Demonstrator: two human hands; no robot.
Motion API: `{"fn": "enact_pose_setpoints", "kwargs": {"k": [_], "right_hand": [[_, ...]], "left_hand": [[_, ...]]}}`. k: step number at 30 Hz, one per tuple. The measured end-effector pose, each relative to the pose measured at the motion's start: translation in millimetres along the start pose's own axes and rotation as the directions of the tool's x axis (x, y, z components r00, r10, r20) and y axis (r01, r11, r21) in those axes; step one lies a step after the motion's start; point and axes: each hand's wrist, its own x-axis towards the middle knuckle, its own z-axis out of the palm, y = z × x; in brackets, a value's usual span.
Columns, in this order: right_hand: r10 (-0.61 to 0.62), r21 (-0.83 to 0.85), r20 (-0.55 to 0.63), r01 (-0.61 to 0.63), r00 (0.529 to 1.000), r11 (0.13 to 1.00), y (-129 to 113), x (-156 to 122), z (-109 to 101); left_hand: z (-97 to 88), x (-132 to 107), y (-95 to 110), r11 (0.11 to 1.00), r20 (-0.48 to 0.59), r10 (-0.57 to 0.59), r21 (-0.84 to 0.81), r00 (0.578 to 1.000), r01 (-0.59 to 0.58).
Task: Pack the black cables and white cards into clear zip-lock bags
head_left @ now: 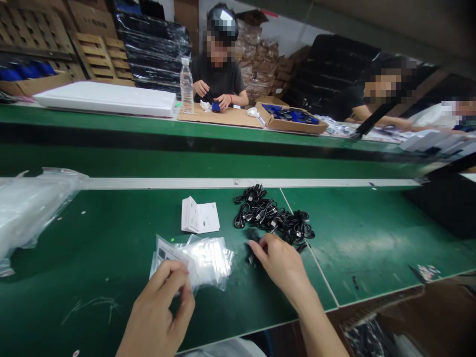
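My left hand (159, 307) pinches the near edge of a clear plastic bag (208, 260) with a printed paper card (167, 253) inside it. My right hand (277, 263) lies on the green workbench (92, 248), its fingertips on a small black cable (251, 250) that trails from a heap of bundled black cables (273, 215). A folded white paper booklet (199, 215) lies just above the bag. The bag's far side hides nothing that I can make out.
A large bundle of clear plastic bags (29, 213) lies at the bench's left end. Across a dark gap, a second green bench holds a white foam board (104, 98), a water bottle (186, 87) and a carton of blue items (292, 118). A co-worker handles a blue item there.
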Motion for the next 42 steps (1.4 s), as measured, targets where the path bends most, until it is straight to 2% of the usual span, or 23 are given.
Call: {"fn": "enact_pose_setpoints", "kwargs": {"k": [2,4,5,6,8,9,11,13,16,18,20,22,24,26,28,29,31,33,35,37,40,42], "right_hand": [[-0.09,0.067,0.056,0.086,0.994,0.994,-6.2,-4.0,7.8],[-0.159,0.312,0.161,0.103,0.974,0.944,-18.7,-12.7,12.8],[-0.194,0.487,0.234,0.058,0.953,0.872,-25.8,-18.0,14.3],[-0.242,0.649,0.311,-0.019,0.919,0.761,-32.8,-23.2,15.4],[-0.363,0.818,0.421,-0.176,0.831,0.547,-45.4,-32.3,17.9],[-0.412,0.833,0.444,-0.198,0.795,0.516,-50.4,-35.6,19.5],[-0.462,0.821,0.451,-0.152,0.764,0.551,-57.7,-39.7,23.9],[-0.452,0.787,0.422,-0.071,0.786,0.612,-61.6,-41.6,28.7],[-0.352,0.694,0.274,0.069,0.895,0.716,-63.0,-44.3,33.1],[-0.281,0.624,0.169,0.119,0.945,0.772,-61.9,-47.1,33.2],[-0.254,0.61,0.142,0.117,0.957,0.784,-60.1,-49.9,32.2],[-0.256,0.646,0.169,0.089,0.952,0.758,-58.7,-51.5,32.0],[-0.248,0.746,0.238,-0.013,0.939,0.665,-58.5,-51.3,32.9],[-0.241,0.853,0.353,-0.206,0.904,0.479,-59.9,-50.1,33.9],[-0.26,0.889,0.432,-0.359,0.864,0.284,-62.0,-48.9,33.6],[-0.271,0.888,0.453,-0.403,0.849,0.222,-62.8,-48.7,32.9],[-0.297,0.878,0.479,-0.446,0.826,0.175,-62.9,-48.7,31.0],[-0.343,0.864,0.503,-0.472,0.793,0.175,-60.6,-49.5,29.6],[-0.385,0.863,0.505,-0.452,0.772,0.226,-57.4,-50.7,29.9],[-0.381,0.859,0.484,-0.346,0.788,0.376,-56.3,-52.8,31.1],[-0.357,0.745,0.407,-0.079,0.841,0.663,-64.1,-57.3,32.1],[-0.415,0.672,0.373,0.067,0.829,0.738,-74.7,-60.6,31.6]], "left_hand": [[1.8,1.9,0.4,1.0,0.008,-0.011,0.021,1.0,0.011],[2.3,3.4,0.1,0.999,0.007,-0.001,0.04,1.0,0.001],[2.2,4.0,-0.3,0.999,-0.004,0.009,0.046,1.0,-0.009],[1.7,4.5,-0.7,0.999,-0.013,0.015,0.049,1.0,-0.015],[0.0,4.9,-1.4,0.999,-0.011,0.012,0.04,1.0,-0.011],[-1.2,4.6,-1.6,0.999,-0.014,0.004,0.032,1.0,-0.003],[-3.7,3.0,-1.4,1.0,-0.032,-0.008,0.021,0.999,0.009],[-5.7,0.5,-0.5,1.0,-0.055,-0.012,0.018,0.998,0.013],[-6.3,-2.2,1.4,1.0,-0.064,-0.01,0.024,0.998,0.012],[-5.1,-1.9,2.4,0.999,-0.076,-0.023,0.033,0.997,0.026],[-3.6,-0.4,3.1,0.998,-0.087,-0.042,0.038,0.995,0.045],[-2.3,1.4,3.4,0.997,-0.086,-0.059,0.039,0.995,0.063],[-1.4,2.6,3.7,0.997,-0.087,-0.068,0.034,0.994,0.071],[-0.8,3.1,4.1,0.996,-0.083,-0.084,0.013,0.993,0.086],[-0.5,3.3,4.4,0.996,-0.079,-0.086,-0.001,0.993,0.086],[-0.6,3.3,4.4,0.997,-0.077,-0.081,0.0,0.994,0.081],[-1.4,3.3,4.1,0.998,-0.079,-0.068,0.014,0.995,0.069],[-3.4,3.1,3.5,0.997,-0.076,-0.076,0.024,0.994,0.078],[-6.7,2.6,3.1,0.995,-0.087,-0.093,0.021,0.992,0.095],[-10.6,1.8,3.5,0.988,-0.113,-0.152,-0.001,0.982,0.153],[-15.4,0.5,5.4,0.957,-0.165,-0.286,-0.103,0.944,0.272],[-17.2,0.1,6.5,0.949,-0.211,-0.308,-0.138,0.928,0.284]]}}
